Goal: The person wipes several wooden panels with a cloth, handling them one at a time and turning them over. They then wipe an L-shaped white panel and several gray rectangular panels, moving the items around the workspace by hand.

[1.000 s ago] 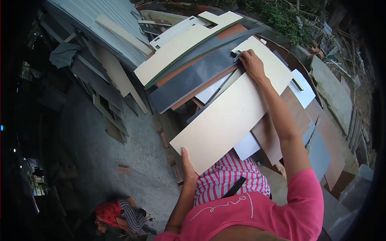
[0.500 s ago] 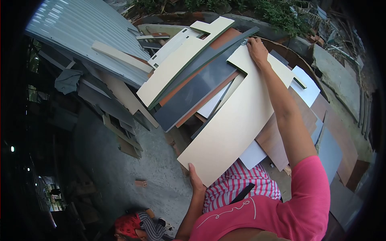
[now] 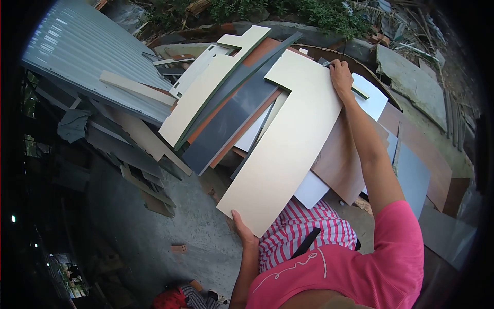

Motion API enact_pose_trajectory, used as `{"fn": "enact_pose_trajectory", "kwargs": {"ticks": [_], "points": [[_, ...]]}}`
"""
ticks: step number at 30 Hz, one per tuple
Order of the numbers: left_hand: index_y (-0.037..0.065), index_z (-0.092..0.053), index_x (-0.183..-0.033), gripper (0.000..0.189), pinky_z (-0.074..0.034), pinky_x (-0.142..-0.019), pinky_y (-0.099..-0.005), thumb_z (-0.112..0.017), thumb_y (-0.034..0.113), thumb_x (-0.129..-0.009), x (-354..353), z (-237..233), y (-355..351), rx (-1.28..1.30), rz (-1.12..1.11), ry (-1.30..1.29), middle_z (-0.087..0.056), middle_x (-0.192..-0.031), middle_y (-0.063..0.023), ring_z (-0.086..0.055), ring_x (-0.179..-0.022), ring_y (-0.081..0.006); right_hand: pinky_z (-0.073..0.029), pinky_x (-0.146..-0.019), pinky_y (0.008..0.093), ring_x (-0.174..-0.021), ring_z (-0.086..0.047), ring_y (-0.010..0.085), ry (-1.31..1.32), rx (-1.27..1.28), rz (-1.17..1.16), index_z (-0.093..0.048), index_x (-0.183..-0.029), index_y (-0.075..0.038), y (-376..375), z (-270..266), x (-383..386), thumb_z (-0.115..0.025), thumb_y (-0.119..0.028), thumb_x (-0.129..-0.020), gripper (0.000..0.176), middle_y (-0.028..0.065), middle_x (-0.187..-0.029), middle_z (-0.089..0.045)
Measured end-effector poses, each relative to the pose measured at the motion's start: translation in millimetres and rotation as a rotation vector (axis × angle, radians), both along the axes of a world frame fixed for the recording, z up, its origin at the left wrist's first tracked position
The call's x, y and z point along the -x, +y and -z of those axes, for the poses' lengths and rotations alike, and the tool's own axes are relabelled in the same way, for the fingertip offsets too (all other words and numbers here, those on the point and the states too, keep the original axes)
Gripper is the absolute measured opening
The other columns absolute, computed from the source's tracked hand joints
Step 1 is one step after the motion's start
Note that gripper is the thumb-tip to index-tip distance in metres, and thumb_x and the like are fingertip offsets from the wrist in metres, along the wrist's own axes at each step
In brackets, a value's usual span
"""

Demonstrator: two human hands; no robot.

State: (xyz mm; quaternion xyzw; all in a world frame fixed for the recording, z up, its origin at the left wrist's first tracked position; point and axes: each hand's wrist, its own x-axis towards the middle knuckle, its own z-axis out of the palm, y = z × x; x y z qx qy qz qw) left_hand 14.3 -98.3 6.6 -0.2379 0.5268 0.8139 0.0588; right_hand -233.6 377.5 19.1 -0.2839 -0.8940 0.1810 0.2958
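Cream panel (image 3: 288, 149), long with a notch cut in its far corner, lies tilted across a pile of offcut boards (image 3: 226, 113), gripped at both ends. The right hand (image 3: 340, 77) is closed over the far edge, fingers curled. The left hand (image 3: 242, 233) clamps the near corner, thumb on top, its fingers hidden underneath. A brown board (image 3: 339, 159) beneath is mostly covered.

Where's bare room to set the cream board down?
Bare concrete floor between the leaning offcuts and the left hand, around the small brick. Crowded: the board pile under the cream board and right hand, overlapping everywhere.
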Motion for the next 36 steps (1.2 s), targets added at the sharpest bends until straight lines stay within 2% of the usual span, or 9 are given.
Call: {"fn": "enact_pose_trajectory", "kwargs": {"ticks": [13,19,22,25,28,30,32,33,36], "points": [[0.000,-0.032,-0.136,0.064,-0.038,-0.097,-0.0343,-0.032,0.050,-0.096,0,-2,1,-0.047,-0.010,-0.004,-0.043,-0.133,-0.0132,-0.046,-0.119,-0.0248,-0.047,-0.079,0.0460,-0.093,-0.060,0.0343,-0.178,0.002,0.155,-0.059,-0.102,-0.011,60,20,-80,-0.051,-0.027,-0.088,0.023,0.0149,-0.101,-0.059],[0.000,-0.032,-0.136,0.065,-0.039,-0.097,-0.0338,-0.031,0.051,-0.096,0,0,1,-0.093,0.017,0.002,-0.043,-0.133,-0.0126,-0.046,-0.119,-0.0240,-0.046,-0.081,0.0461,-0.096,-0.059,0.0359,-0.192,0.098,0.078,-0.062,-0.103,-0.011,87,22,-93,-0.053,-0.030,-0.086,0.027,0.0183,-0.101,-0.061],[0.000,-0.032,-0.137,0.066,-0.039,-0.097,-0.0335,-0.031,0.052,-0.096,0,-1,1,-0.091,0.011,-0.025,-0.042,-0.134,-0.0125,-0.045,-0.120,-0.0240,-0.046,-0.080,0.0443,-0.093,-0.060,0.0342,-0.159,0.046,0.057,-0.063,-0.104,-0.012,69,14,-99,-0.054,-0.033,-0.087,0.028,0.0165,-0.099,-0.060],[0.000,-0.032,-0.137,0.067,-0.038,-0.098,-0.0331,-0.030,0.053,-0.096,-2,1,0,-0.082,0.030,-0.015,-0.042,-0.135,-0.0126,-0.045,-0.121,-0.0242,-0.047,-0.077,0.0407,-0.088,-0.060,0.0307,-0.106,-0.014,-0.109,-0.063,-0.106,-0.013,57,9,-99,-0.053,-0.034,-0.090,0.028,0.0151,-0.095,-0.059],[0.000,-0.032,-0.137,0.067,-0.038,-0.098,-0.0329,-0.031,0.052,-0.096,2,8,-2,-0.093,0.024,-0.009,-0.042,-0.135,-0.0127,-0.044,-0.121,-0.0241,-0.046,-0.076,0.0383,-0.086,-0.059,0.0283,0.115,0.226,-0.138,-0.063,-0.106,-0.012,5,-19,-90,-0.054,-0.031,-0.090,0.026,0.0137,-0.093,-0.058],[0.000,-0.032,-0.137,0.066,-0.038,-0.098,-0.0330,-0.031,0.052,-0.096,2,-1,1,-0.100,0.027,-0.010,-0.042,-0.134,-0.0129,-0.045,-0.120,-0.0240,-0.047,-0.074,0.0369,-0.083,-0.059,0.0272,0.147,0.278,-0.345,-0.062,-0.106,-0.010,-50,-36,-90,-0.054,-0.029,-0.090,0.026,0.0127,-0.092,-0.058],[0.000,-0.032,-0.137,0.066,-0.038,-0.098,-0.0330,-0.032,0.052,-0.095,3,-7,6,-0.119,0.031,-0.002,-0.042,-0.134,-0.0129,-0.045,-0.120,-0.0240,-0.048,-0.071,0.0365,-0.081,-0.061,0.0264,0.022,0.158,-0.522,-0.061,-0.104,-0.009,-107,-52,-98,-0.056,-0.027,-0.089,0.024,0.0114,-0.091,-0.058],[0.000,-0.032,-0.137,0.066,-0.038,-0.097,-0.0330,-0.032,0.052,-0.095,3,-8,5,-0.138,0.027,0.011,-0.042,-0.134,-0.0130,-0.045,-0.120,-0.0239,-0.048,-0.071,0.0365,-0.081,-0.061,0.0264,0.015,0.168,-0.520,-0.061,-0.104,-0.009,-115,-43,-96,-0.056,-0.027,-0.089,0.024,0.0114,-0.091,-0.058],[0.000,-0.032,-0.136,0.066,-0.039,-0.097,-0.0327,-0.032,0.052,-0.095,3,-7,6,-0.098,0.009,0.003,-0.042,-0.134,-0.0128,-0.045,-0.119,-0.0239,-0.050,-0.068,0.0375,-0.079,-0.062,0.0264,-0.100,-0.084,-0.419,-0.059,-0.099,-0.009,-130,-18,-89,-0.057,-0.026,-0.088,0.021,0.0097,-0.090,-0.058]]}}
